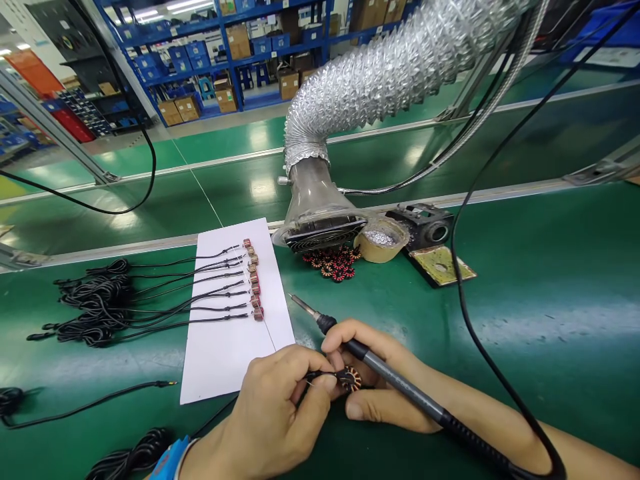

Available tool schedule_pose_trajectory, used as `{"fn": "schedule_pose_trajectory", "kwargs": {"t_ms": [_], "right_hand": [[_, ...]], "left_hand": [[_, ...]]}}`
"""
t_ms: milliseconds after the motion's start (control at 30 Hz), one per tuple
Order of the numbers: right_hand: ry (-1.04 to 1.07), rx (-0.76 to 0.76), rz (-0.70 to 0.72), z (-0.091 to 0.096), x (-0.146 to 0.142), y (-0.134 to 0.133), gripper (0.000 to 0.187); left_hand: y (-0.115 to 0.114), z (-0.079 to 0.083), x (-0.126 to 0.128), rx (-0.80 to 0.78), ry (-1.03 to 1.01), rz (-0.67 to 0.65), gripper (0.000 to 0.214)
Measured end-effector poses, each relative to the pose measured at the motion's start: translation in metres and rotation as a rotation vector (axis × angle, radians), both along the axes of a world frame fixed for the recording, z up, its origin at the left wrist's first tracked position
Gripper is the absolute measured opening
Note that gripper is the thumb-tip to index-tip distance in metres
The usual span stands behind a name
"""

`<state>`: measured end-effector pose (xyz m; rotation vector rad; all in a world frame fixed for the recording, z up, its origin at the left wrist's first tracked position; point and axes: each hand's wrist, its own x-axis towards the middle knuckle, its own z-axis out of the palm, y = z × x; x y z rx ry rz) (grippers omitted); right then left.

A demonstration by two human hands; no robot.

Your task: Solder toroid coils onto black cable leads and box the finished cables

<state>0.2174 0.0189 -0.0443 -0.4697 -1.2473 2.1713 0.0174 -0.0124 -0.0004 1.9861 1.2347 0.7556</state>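
A single head-worn camera looks forward and down across the green workbench mat [525,320]. The bare left hand [280,413] and bare right hand [380,387] sit nearest, at six o'clock in the frame. The silver corrugated foil duct [390,67] rises toward one o'clock. The blue metal storage shelves [240,47] lie farthest, at eleven o'clock.

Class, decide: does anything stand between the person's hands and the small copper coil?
Nothing visible does. The left hand pinches a black lead against the coil, and the right hand, gripping the soldering iron, touches it from the other side.
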Motion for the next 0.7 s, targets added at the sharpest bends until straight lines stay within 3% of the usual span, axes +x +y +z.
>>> {"fn": "schedule_pose_trajectory", "kwargs": {"t_ms": [200, 500, 700], "right_hand": [[-0.087, 0.112, -0.081, 0.0067, 0.0015, -0.0009, 0.026], [-0.085, 0.111, -0.177, 0.0072, -0.0042, -0.0033, 0.026], [-0.065, 0.169, -0.246, 0.0076, -0.0049, -0.0069, 0.021]], "left_hand": [[0.0011, 0.001, 0.0016, -0.123, -0.114, -0.034, 0.012], [0.0017, -0.0048, 0.0015, -0.296, -0.225, 0.033, 0.018], [0.003, -0.0066, 0.005, -0.461, -0.455, 0.05, 0.021]]}}
